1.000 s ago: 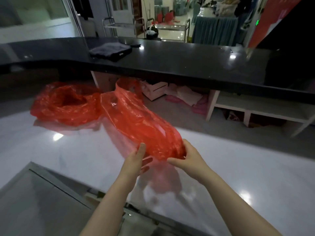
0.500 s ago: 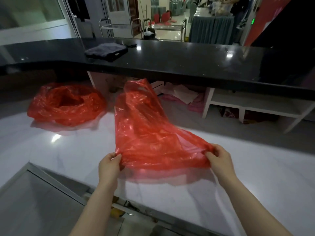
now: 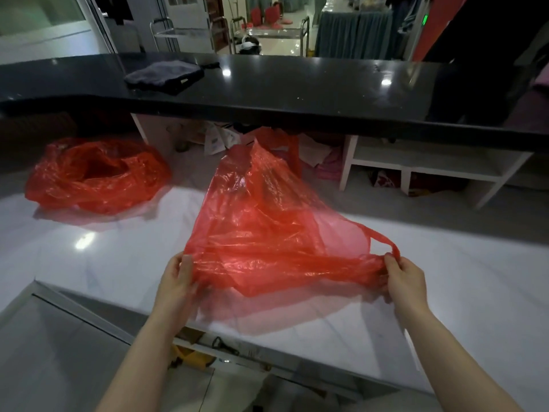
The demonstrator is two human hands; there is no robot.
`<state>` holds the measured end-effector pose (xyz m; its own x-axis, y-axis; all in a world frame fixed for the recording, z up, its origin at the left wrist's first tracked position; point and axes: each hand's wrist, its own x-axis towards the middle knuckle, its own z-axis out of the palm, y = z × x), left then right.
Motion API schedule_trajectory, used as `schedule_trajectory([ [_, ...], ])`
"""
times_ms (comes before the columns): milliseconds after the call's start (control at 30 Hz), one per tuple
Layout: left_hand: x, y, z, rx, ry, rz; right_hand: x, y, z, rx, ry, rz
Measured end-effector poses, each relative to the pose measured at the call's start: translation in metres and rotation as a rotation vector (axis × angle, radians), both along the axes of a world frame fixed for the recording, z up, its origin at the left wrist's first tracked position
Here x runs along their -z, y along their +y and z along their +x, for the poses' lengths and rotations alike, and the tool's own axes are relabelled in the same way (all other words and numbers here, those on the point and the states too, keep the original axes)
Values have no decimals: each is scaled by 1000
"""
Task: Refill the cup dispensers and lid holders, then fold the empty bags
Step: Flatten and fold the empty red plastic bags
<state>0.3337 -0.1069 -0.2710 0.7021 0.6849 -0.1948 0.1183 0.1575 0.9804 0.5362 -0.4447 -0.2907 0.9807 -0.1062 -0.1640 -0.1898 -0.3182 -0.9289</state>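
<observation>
At far left a crumpled red bag (image 3: 95, 175) lies on the white counter (image 3: 445, 292), well apart from us, with bare counter between. Our left hand (image 3: 175, 281) pinches the near left corner of the red plastic bag (image 3: 267, 233), lifted and stretched just above the counter's near edge. Our right hand (image 3: 404, 278) grasps its handle loop at the right. Bare white surface runs on to the right; behind rises the black countertop (image 3: 297, 84), bearing a dark cloth (image 3: 163, 75).
</observation>
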Motion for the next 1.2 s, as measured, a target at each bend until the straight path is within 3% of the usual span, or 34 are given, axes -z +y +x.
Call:
schedule_trajectory([
  [133, 4, -11, -4, 238, -88, -243, 2, -1, -4, -15, 10, 28],
  [267, -3, -15, -2, 184, -129, -345, 5, -1, -13, -39, -94, -31],
  [467, -15, -14, 1, 35, -117, -187, 7, -1, -22, -79, -202, -63],
  [600, -18, -15, 1, -44, -104, -195, 7, -2, -26, -86, -203, -61],
  [800, -10, -16, 19, -227, 18, 17, -3, -7, -35, -145, -154, 39],
  [933, -8, 5, 33, -335, 108, 98, -16, -16, -24, -8, -20, 237],
  [1200, -5, 29, 33, -402, 212, 269, -35, -59, -1, 516, 330, 953],
])
